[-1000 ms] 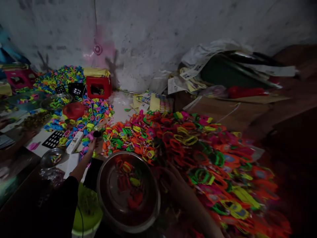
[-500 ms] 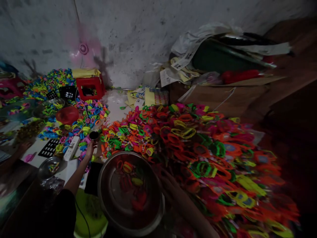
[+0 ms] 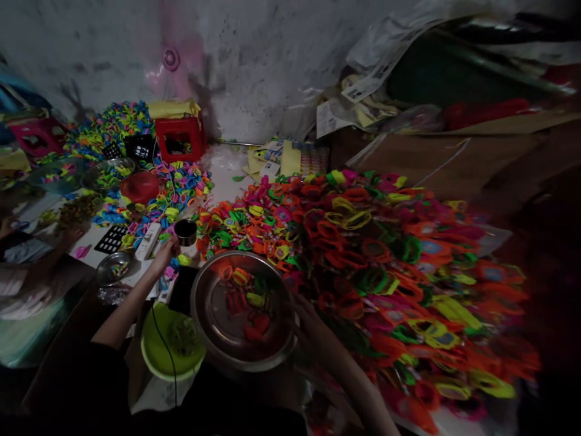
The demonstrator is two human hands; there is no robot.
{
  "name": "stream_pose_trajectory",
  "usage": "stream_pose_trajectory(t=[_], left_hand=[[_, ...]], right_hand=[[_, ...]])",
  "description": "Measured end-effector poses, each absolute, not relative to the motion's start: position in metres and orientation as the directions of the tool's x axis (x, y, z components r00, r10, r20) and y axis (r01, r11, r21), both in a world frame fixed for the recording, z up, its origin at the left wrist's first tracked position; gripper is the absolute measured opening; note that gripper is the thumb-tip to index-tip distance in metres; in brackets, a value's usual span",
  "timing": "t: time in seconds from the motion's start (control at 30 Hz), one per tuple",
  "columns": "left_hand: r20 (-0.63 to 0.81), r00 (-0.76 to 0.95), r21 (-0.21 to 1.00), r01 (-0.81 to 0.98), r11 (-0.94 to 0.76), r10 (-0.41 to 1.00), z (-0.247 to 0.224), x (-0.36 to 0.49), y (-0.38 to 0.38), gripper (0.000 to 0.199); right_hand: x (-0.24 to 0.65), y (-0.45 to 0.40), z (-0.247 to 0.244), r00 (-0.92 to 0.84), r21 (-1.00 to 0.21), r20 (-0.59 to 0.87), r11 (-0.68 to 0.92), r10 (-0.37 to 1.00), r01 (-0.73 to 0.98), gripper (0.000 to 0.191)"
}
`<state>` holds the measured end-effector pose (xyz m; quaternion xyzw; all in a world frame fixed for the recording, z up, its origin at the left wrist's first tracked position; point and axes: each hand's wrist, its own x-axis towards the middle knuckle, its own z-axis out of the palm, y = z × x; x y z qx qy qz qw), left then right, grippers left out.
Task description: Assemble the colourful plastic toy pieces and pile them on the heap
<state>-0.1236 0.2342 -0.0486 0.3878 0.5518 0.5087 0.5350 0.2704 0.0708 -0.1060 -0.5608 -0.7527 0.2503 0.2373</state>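
A wide metal basin sits low in front of me, with several orange, yellow and green plastic pieces inside that look like toy watches. My right hand is at its right rim, fingers over the edge in dim light. Farther left, my left hand grips a small dark metal cup by its near side. The cup's inside is too dark to make out. Close to the basin's right side rises a big heap of bright plastic watches.
Below my left arm stands a lime-green tub with a cord across it. A white power strip, a red bowl and a red stool lie beyond. Another person's arm is at the left. A cardboard box stands back right.
The view has swung left and down, so the scene sits farther right and higher. My left hand still has the cup, and my right hand stays at the basin's rim.
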Motion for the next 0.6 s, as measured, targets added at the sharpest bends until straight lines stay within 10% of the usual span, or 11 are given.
stream_pose_trajectory(t=[0.6], left_hand=[[-0.278,0.306,0.926,-0.167,0.339,0.911,0.107,-0.077,0.088,0.032]], right_hand=[[0.261,0.033,-0.110,-0.298,-0.693,0.021,0.229,0.954,0.684,0.031]])
